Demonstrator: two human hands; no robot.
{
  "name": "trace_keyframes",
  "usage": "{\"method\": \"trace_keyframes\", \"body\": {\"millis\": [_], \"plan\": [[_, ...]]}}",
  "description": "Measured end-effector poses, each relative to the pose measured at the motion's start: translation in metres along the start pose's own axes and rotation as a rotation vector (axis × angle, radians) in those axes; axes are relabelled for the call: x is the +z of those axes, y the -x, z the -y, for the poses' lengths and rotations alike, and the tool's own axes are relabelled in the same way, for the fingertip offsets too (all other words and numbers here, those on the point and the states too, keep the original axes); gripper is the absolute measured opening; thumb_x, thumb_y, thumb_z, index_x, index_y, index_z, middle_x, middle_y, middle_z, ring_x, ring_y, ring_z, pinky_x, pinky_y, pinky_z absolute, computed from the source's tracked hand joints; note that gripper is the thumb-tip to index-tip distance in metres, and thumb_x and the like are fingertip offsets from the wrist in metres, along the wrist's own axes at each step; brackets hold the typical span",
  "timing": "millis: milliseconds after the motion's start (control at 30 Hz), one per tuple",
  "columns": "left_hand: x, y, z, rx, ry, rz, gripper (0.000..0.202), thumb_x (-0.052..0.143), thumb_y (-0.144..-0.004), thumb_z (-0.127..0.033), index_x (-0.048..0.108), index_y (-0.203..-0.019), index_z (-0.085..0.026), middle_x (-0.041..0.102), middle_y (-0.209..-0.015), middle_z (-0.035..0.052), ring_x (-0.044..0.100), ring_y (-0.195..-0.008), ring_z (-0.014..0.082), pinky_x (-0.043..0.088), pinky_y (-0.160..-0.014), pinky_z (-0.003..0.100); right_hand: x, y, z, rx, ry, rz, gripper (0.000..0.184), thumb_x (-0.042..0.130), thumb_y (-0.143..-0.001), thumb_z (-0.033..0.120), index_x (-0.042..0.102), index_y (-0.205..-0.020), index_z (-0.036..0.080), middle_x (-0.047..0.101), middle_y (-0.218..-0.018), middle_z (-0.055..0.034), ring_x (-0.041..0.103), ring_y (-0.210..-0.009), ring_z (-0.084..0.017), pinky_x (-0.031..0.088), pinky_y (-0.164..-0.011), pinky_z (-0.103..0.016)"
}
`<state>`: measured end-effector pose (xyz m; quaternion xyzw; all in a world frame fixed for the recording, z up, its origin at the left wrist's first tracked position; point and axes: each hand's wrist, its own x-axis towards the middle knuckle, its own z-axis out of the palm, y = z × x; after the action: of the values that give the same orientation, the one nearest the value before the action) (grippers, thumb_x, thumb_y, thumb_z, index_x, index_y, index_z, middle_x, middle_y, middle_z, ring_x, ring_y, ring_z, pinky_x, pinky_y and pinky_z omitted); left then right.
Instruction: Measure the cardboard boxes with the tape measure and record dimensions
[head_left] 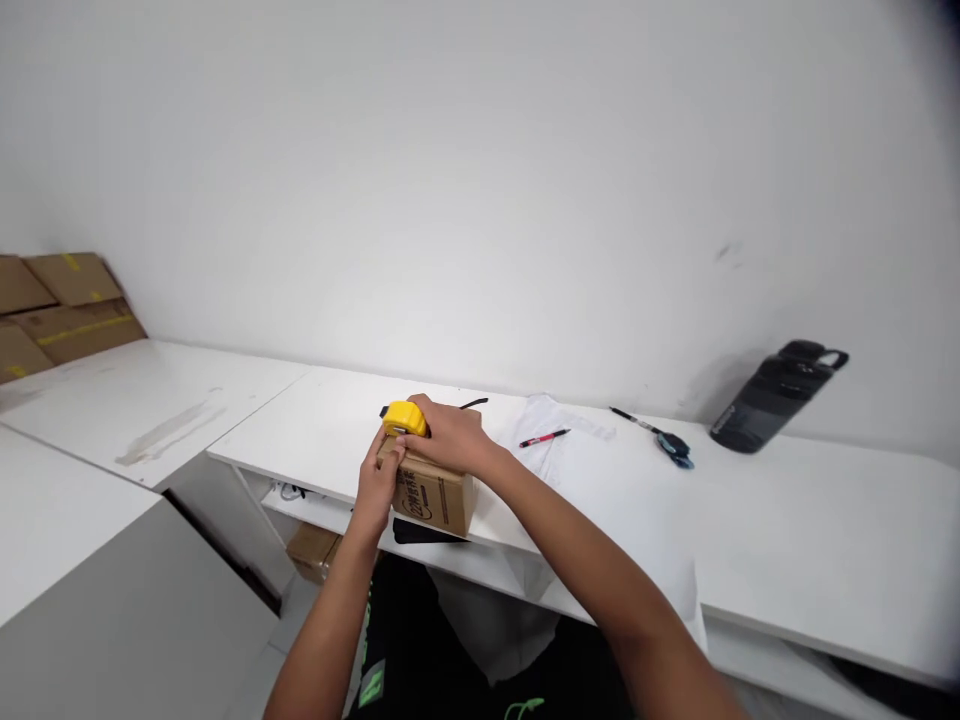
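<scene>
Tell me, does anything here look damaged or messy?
Yes: a brownish smear, stain or wear unclear, stands out on the white tabletop at left; grey scuffs interrupt the plain wall above the bottle.

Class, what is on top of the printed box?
At the top of the printed box, the right hand holds a yellow tape measure, with the left hand beside it. The hands hide part of the top; anything beneath them cannot be seen.

Apparent "22" among characters on cardboard box, illegible lettering on bottle, unclear green lettering on clothing
</scene>
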<state>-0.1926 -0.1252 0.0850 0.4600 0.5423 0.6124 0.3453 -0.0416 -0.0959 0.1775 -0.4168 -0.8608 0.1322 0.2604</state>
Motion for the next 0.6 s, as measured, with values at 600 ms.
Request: {"method": "trace_keyframes", "body": {"millis": [600], "plan": [[0.027,-0.001,0.003,0.166,-0.019,-0.07,0.046,0.057,-0.085,-0.041,0.058,-0.129,-0.026,0.064,-0.122,0.0064,0.063,-0.104,0.0227,0.053,-0.086,0.032,0.048,0.183,-0.03,0.573,-1.538,-1.206,0.04,0.053,-0.085,0.058,0.049,-0.099,0.021,0.057,-0.065,0.0053,0.026,-0.035,-0.002,0.021,-0.036,-0.015]]}}
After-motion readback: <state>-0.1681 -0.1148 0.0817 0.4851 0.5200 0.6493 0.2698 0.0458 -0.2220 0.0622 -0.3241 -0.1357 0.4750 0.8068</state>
